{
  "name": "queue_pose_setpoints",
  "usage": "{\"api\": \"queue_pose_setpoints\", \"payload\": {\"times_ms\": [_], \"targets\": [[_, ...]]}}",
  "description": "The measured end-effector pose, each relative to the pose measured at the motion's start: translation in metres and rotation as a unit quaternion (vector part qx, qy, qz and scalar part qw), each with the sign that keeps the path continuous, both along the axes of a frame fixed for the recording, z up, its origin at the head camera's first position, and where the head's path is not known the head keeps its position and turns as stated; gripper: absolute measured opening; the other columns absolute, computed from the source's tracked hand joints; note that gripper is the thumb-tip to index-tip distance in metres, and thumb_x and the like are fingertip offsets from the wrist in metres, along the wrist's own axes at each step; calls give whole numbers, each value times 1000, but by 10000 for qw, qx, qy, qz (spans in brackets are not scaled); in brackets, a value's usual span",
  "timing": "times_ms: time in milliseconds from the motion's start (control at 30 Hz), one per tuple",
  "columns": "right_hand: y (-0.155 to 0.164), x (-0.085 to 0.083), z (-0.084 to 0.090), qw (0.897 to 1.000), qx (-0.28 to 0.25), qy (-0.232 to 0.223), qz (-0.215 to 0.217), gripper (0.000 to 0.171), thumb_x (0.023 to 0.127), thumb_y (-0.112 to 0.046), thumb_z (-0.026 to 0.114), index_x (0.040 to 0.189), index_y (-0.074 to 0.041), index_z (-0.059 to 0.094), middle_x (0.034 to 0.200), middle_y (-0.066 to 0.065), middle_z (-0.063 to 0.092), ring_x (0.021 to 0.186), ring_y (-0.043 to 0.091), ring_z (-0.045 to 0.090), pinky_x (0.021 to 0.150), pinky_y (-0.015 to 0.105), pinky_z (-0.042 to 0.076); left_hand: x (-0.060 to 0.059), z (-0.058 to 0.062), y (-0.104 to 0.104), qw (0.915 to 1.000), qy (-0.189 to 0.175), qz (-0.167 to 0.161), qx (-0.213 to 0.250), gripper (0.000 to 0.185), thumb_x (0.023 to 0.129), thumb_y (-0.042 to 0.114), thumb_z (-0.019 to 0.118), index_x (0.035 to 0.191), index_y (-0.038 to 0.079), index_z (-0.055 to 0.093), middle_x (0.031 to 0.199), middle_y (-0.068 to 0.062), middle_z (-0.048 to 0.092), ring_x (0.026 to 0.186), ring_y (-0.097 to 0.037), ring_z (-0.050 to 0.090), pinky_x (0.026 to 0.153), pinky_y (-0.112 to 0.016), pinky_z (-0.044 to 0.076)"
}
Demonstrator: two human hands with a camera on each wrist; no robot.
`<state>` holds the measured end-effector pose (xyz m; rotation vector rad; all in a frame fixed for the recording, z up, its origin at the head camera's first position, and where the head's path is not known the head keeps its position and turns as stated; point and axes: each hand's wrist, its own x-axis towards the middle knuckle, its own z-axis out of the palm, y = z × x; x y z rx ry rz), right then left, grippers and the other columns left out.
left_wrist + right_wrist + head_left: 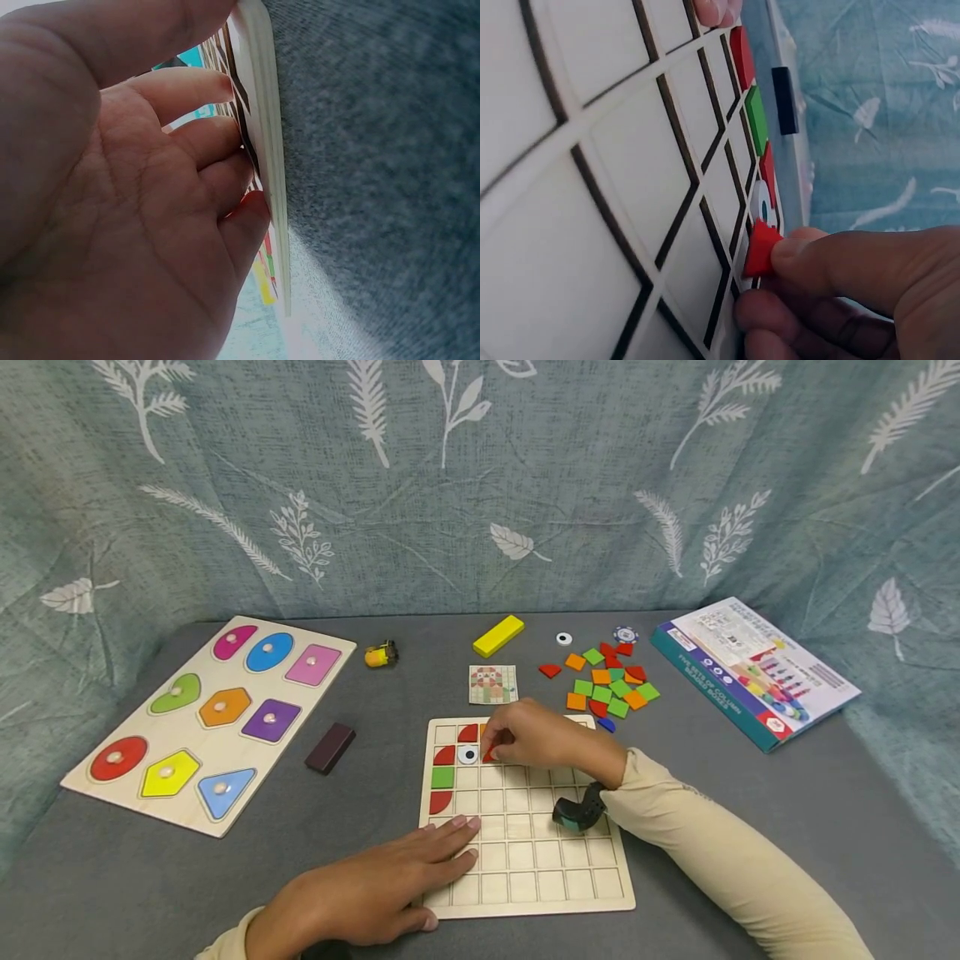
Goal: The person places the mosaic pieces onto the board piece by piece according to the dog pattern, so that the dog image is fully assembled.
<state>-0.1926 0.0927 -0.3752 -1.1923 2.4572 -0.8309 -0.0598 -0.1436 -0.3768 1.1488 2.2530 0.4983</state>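
Between thumb and fingers, my right hand pinches a red quarter-circle tile at the grid board, beside a round eye tile. In the board's left column sit a red tile, a green square tile and another red tile. One more red tile lies in the top row, with a bit of orange showing by my fingers. My left hand rests with extended fingers on the board's lower left; its fingertips reach over the board's edge.
Behind the board lies a small pattern card, with a yellow block beyond it. Loose tiles are scattered at the right, near a boxed set. Leftward are a dark block, a toy bee and a shape puzzle.
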Motion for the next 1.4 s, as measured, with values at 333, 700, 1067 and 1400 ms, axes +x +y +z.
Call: {"api": "queue_pose_setpoints", "payload": {"times_ms": [333, 700, 1067, 1400], "targets": [[-6, -1, 0, 9995, 264, 150, -83, 10, 86, 0, 69, 86, -10, 73, 83, -5, 61, 72, 7, 53, 66, 21, 46, -1, 2, -1, 10000, 56, 25, 17, 67, 91, 21, 69, 150, 14, 38, 161, -2, 15, 146, -21, 14, 113, -43, 24], [-5, -5, 6, 9989, 428, 137, 114, 11, 87, 0, 67, 90, -8, 73, 84, -3, 64, 72, 8, 53, 67, 23, 46, -1, 5, -3, 9999, 34, 89, -38, 67, 92, 22, 69, 151, 15, 38, 161, -1, 14, 146, -20, 14, 112, -44, 25], [19, -38, 20, 9968, 273, -287, -692, 11, 94, -6, 63, 97, -5, 73, 88, 0, 68, 71, 15, 57, 66, 29, 49, -2, 6, -3, 9999, 30, 111, -128, 67, 92, 23, 68, 151, 17, 37, 161, 2, 14, 146, -19, 14, 112, -43, 26], [67, -78, -2, 9784, -4, -37, -2067, 14, 93, -6, 63, 103, 0, 72, 99, 11, 68, 75, 21, 57, 64, 33, 47, 2, 1, -1, 9999, 65, 110, -60, 67, 91, 23, 69, 151, 18, 38, 160, 3, 17, 146, -19, 17, 110, -41, 31]]}}
